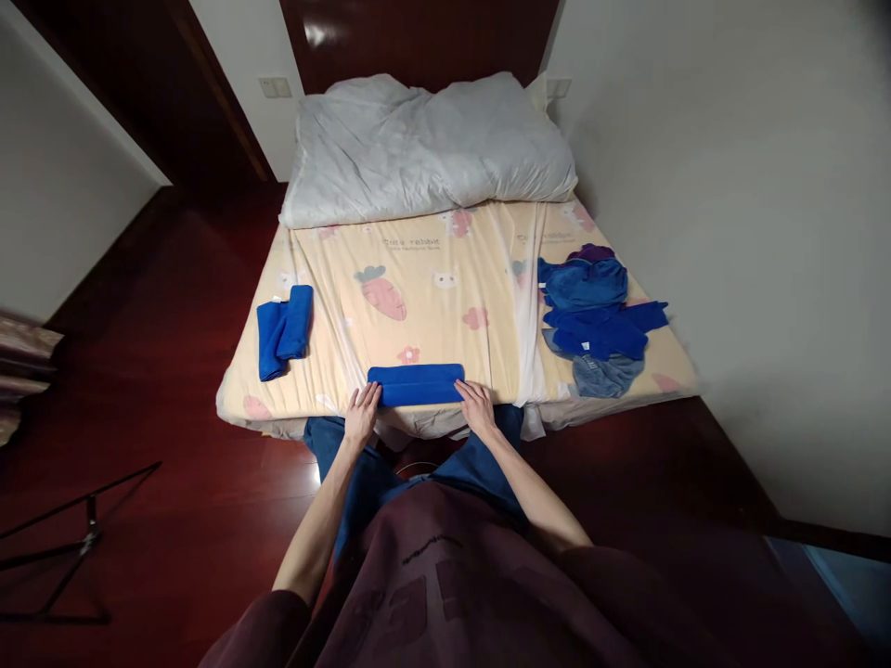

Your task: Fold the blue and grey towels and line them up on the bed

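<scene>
A blue towel [416, 385], folded into a long flat strip, lies along the near edge of the bed. At its left end my left hand [362, 415] has its fingers over the cloth and grips the corner. My right hand [476, 406] holds the opposite end in the same way, fingertips on top of the fabric. The thumbs are hard to make out. To the left on the bed, two blue folded towels [295, 321] lie partly overlapping. On the right is a loose pile of blue cloths [591, 325], with a grey-blue cloth [609, 376] at its near side.
The bed [432, 320] has a cream sheet printed with strawberries and rabbits. A white quilt [424, 153] is bunched at the headboard [418, 37]. White wall [730, 232] stands close on the right. A black stand leg [90, 533] rests on the red-brown floor at left.
</scene>
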Motion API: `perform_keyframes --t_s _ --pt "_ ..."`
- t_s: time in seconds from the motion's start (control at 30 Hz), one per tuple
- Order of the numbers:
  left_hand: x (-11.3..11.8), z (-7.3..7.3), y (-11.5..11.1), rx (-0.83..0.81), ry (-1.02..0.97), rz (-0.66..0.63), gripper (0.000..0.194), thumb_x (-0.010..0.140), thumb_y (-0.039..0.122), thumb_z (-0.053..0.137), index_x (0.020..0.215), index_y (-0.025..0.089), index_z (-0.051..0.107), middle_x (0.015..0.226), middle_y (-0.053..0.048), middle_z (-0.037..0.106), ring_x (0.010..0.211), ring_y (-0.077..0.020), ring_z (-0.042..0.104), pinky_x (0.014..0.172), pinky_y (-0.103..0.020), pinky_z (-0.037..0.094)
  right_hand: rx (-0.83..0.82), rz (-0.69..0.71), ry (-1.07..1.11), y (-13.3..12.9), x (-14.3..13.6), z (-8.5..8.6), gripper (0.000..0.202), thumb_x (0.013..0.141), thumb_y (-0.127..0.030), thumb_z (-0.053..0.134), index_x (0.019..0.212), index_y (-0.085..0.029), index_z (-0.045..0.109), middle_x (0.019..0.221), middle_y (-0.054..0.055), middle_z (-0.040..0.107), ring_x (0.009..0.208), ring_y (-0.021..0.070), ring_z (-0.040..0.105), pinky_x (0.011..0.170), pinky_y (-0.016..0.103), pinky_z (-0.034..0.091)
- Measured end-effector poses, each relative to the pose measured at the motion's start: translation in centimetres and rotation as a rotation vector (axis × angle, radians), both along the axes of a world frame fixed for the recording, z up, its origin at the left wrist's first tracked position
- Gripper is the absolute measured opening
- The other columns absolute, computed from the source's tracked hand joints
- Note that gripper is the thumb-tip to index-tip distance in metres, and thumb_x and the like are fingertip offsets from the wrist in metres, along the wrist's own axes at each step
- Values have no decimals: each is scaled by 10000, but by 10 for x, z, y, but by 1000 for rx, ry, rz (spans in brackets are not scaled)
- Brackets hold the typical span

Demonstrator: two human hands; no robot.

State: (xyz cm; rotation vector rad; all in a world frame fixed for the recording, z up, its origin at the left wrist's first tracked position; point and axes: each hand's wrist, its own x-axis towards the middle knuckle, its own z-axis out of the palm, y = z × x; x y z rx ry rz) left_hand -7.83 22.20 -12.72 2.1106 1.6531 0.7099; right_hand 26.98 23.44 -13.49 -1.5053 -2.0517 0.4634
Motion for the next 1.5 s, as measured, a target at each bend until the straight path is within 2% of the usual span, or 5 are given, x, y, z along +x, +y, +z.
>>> perform_keyframes --t_s 0.4,0.73,0.9,1.1,1.5 --pt "-21 -17 5 -48 -417 221 405 825 326 577 1205 209 653 1257 -124 634 1220 -286 586 1074 -488 474 -115 -126 421 18 13 -25 600 591 -48 504 1116 -217 742 1133 71 715 1101 254 640 1017 443 514" --pt "-18 -18 9 -116 -479 360 324 844 480 605 993 198 661 1039 -77 535 919 -217 593 921 -397 518 -196 -213 519 19 11 -25 253 807 -387 653 940 -184 724 1080 111 615 912 231 638 768 365 589" --pt "-15 -19 11 -102 -538 416 400 914 583 503 792 214 600 966 -67 534 960 -222 589 987 -389 482 -137 -290 474 23 9 -29 449 891 -620 545 766 -208 670 950 95 617 928 235 613 848 383 555" --pt "-12 -18 13 -107 -517 453 430 905 588 523 717 210 601 960 -76 539 1000 -224 591 1011 -380 477 -134 -315 492 22 7 -25 489 857 -670 569 703 -213 654 897 90 616 926 249 617 867 414 554" --pt "-14 -21 7 -87 -444 422 364 882 531 553 734 205 620 999 -103 551 944 -249 599 896 -405 527 -215 -268 614 15 7 -16 493 775 -679 665 710 -190 656 942 96 613 746 214 628 595 399 628"
